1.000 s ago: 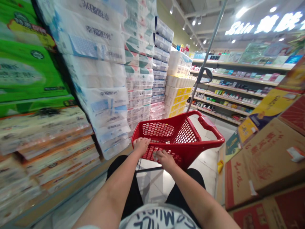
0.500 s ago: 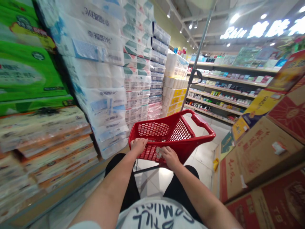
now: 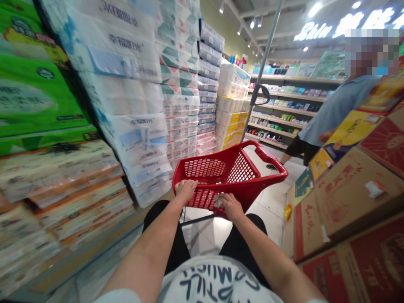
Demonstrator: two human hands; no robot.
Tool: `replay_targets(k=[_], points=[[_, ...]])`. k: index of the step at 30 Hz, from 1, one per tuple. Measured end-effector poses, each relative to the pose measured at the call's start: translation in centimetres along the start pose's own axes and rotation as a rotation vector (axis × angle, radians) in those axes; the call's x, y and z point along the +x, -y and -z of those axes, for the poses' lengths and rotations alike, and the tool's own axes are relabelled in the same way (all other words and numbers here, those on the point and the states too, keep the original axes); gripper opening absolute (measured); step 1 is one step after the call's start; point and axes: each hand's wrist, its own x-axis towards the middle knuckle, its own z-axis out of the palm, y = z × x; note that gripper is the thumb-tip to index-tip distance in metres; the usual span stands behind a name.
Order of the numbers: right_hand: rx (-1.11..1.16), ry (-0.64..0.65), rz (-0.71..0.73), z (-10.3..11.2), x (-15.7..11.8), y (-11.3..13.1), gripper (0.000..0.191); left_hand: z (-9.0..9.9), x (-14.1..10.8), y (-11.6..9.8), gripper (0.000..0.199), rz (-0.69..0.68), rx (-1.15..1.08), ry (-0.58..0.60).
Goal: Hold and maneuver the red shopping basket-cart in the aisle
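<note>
Red cart (image 3: 254, 194), wearer's twelve o'clock: left hand (image 3: 186, 190) curled on rim (image 3: 243, 183); right hand (image 3: 233, 206) pinching whitish wad (image 3: 218, 201). Cartons (image 3: 342, 189), two o'clock.

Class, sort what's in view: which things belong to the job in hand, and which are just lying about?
In the job:
red cart, left grip resting on it
pale wad, in the right grip

Just lying about:
stacked white packs
stacked green packs
cardboard boxes
stocked shelves

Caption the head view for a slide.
Left hand on a red shopping cart, right hand holding a pale crumpled wad at its side.
</note>
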Motion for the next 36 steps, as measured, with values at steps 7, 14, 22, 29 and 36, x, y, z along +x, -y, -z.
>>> replay_targets(k=[7, 14, 22, 29, 36], points=[[0.008, 0.030, -0.129, -0.3, -0.8, -0.6, 0.032, 0.1, -0.1, 0.0, 0.039, -0.005, -0.004, -0.023], [0.053, -0.036, -0.162, -0.6, -1.4, -1.3, 0.031, 0.6, -0.2, -0.3, 0.040, 0.008, -0.012, -0.027], [0.031, -0.045, -0.241, -0.1, -1.6, -1.6, 0.037, 0.7, -0.2, -0.2, 0.037, -0.010, -0.013, -0.014], [0.034, -0.043, -0.298, -0.5, -2.0, -2.4, 0.038, 0.0, 0.3, 0.1, 0.037, -0.005, -0.010, -0.019], [0.069, -0.106, -0.317, -0.7, -2.2, -2.9, 0.041, -0.1, 0.4, 0.2, 0.036, -0.011, -0.021, -0.011]])
